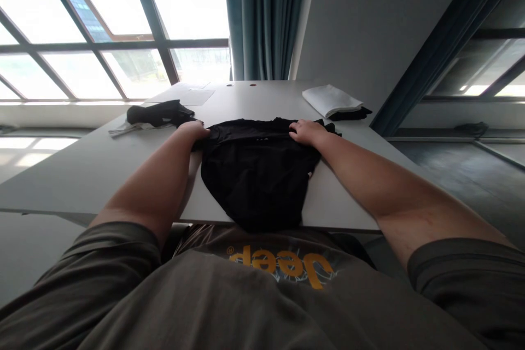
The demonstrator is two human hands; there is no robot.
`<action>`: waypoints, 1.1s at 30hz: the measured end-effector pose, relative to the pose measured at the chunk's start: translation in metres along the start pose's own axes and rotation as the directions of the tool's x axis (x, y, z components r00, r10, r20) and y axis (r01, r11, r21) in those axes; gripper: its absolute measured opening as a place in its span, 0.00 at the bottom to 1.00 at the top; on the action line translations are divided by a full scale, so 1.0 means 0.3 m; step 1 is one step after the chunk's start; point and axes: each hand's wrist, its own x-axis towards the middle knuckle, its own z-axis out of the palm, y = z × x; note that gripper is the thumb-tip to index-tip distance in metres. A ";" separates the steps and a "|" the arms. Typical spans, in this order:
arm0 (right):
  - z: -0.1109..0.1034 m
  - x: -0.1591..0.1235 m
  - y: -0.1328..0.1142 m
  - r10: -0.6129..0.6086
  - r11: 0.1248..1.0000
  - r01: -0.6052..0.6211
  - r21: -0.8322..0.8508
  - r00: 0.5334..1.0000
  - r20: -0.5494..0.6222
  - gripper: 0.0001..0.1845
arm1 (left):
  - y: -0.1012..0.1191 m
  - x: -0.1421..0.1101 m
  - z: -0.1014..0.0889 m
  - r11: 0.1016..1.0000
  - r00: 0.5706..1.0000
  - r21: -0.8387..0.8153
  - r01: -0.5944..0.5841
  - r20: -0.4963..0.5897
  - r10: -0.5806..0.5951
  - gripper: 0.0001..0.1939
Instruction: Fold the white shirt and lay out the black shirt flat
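A black shirt point(258, 175) lies spread on the white table point(164, 175) in front of me, its lower end reaching the table's near edge. Small light marks show near its upper part. My left hand point(196, 129) is closed at its upper left corner, with the thumb towards the cloth and the other fingers mostly hidden. On the upper right, my right hand point(307, 132) has its fingers bent onto the shirt, gripping the fabric. Bunched black cloth sticks out just beyond that hand.
Beyond my left hand lies a crumpled black garment point(158, 114) with white cloth under it. A folded white cloth point(334, 99) rests on black fabric point(350, 114) at the far right. A flat sheet point(186, 97) lies at the back left, and a blue curtain point(264, 16) hangs behind the table.
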 end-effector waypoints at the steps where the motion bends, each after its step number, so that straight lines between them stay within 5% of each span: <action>1: -0.001 0.000 0.019 0.074 0.997 -0.073 -0.010 0.997 0.016 0.30 | -0.002 -0.002 -0.001 1.000 1.000 -0.024 -0.008 -0.001 0.008 0.42; 5: -0.014 -0.002 0.118 0.277 0.960 -0.276 -0.036 0.960 0.033 0.33 | -0.009 -0.023 -0.015 0.996 0.997 -0.085 -0.030 0.062 0.036 0.34; 9: -0.026 0.003 0.193 0.190 0.981 -0.193 0.018 0.976 0.108 0.25 | -0.047 -0.032 -0.028 0.997 0.994 -0.082 -0.008 0.105 0.016 0.24; 13: -0.024 0.000 0.213 0.067 0.997 -0.071 0.043 0.993 0.095 0.17 | -0.080 -0.041 -0.007 0.993 0.999 -0.110 0.048 -0.015 -0.050 0.21; 18: -0.005 -0.017 0.196 0.194 0.981 -0.190 0.038 0.973 -0.126 0.20 | -0.081 -0.080 -0.005 0.959 0.943 -0.222 0.174 -0.245 -0.228 0.27; 21: 0.010 -0.020 0.187 0.242 0.970 -0.223 0.100 0.937 -0.254 0.25 | -0.057 -0.087 -0.019 0.974 0.936 -0.197 0.114 -0.308 -0.172 0.27; 23: 0.019 -0.016 0.178 0.167 0.985 -0.147 0.090 0.948 -0.273 0.25 | -0.024 -0.080 -0.019 0.988 0.963 -0.144 0.056 -0.253 -0.092 0.25; 27: 0.029 -0.006 0.131 -0.095 0.995 0.097 0.001 0.985 -0.142 0.20 | 0.058 -0.067 0.006 0.997 0.995 -0.027 -0.066 -0.071 0.064 0.26; 33: 0.016 -0.011 0.037 -0.108 0.994 0.109 0.027 0.994 -0.024 0.17 | 0.103 -0.071 0.022 0.993 0.979 -0.022 -0.118 -0.169 0.113 0.28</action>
